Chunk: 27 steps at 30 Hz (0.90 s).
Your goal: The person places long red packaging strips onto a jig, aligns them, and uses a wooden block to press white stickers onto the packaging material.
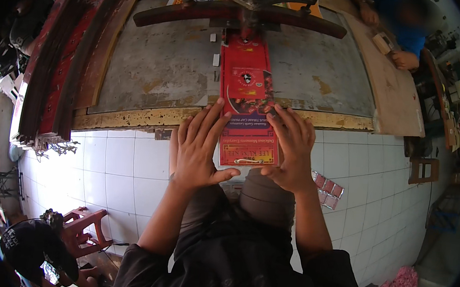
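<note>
A long red printed card [248, 124] with food pictures and a purple band lies lengthwise before me. Its far end runs under a dark red press bar [198, 14], and its near end juts past the table's front edge above my lap. Along the card's left side my left hand [199, 149] rests its long fingers, the thumb reaching toward the near corner. My right hand [293, 149] holds the opposite side, fingertips on the right edge and thumb by the near right corner. Whether this is a single sheet or a stack, I cannot tell.
The worn grey tabletop [154, 64] has a chipped yellowish front edge. Small white blocks [216, 59] sit left of the card. Red-and-brown boards [63, 66] stand at left. A person in blue [407, 28] is at far right. A red stool [83, 232] and another person [37, 247] are lower left.
</note>
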Tool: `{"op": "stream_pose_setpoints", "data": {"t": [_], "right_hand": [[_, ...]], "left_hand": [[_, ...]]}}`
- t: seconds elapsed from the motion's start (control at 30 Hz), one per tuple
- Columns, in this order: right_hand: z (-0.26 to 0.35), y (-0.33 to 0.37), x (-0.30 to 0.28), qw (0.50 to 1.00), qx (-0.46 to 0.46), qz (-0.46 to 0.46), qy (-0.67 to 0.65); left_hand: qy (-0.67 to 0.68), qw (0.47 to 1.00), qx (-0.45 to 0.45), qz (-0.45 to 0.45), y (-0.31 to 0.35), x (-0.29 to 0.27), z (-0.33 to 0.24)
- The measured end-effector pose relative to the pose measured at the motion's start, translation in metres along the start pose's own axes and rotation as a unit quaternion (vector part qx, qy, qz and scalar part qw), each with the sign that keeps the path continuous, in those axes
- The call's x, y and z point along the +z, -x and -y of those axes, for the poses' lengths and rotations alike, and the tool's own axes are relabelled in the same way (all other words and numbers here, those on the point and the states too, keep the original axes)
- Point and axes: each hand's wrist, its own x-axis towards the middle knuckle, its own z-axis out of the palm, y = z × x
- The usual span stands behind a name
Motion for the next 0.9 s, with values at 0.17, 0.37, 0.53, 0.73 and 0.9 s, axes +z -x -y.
{"op": "stream_pose_setpoints", "data": {"t": [0.17, 0.37, 0.53, 0.73, 0.9], "right_hand": [[-0.006, -0.027, -0.026, 1.0, -0.013, 0.002, -0.017], [-0.015, -0.075, -0.018, 0.999, -0.013, 0.013, -0.042], [-0.013, -0.077, -0.014, 0.999, -0.021, 0.011, 0.025], [-0.014, -0.077, -0.013, 0.999, -0.024, 0.009, 0.026], [-0.016, -0.076, -0.014, 0.999, -0.024, 0.002, 0.029]], "left_hand": [[0.093, 0.996, 0.004, -0.009, -0.025, -0.028, 0.006], [0.061, 0.998, -0.004, 0.007, -0.051, -0.032, 0.009], [0.026, 1.0, -0.009, 0.011, -0.056, -0.029, 0.006], [0.016, 0.999, -0.019, 0.021, -0.058, -0.031, 0.005], [0.007, 0.999, -0.022, 0.032, -0.06, -0.03, 0.001]]}}
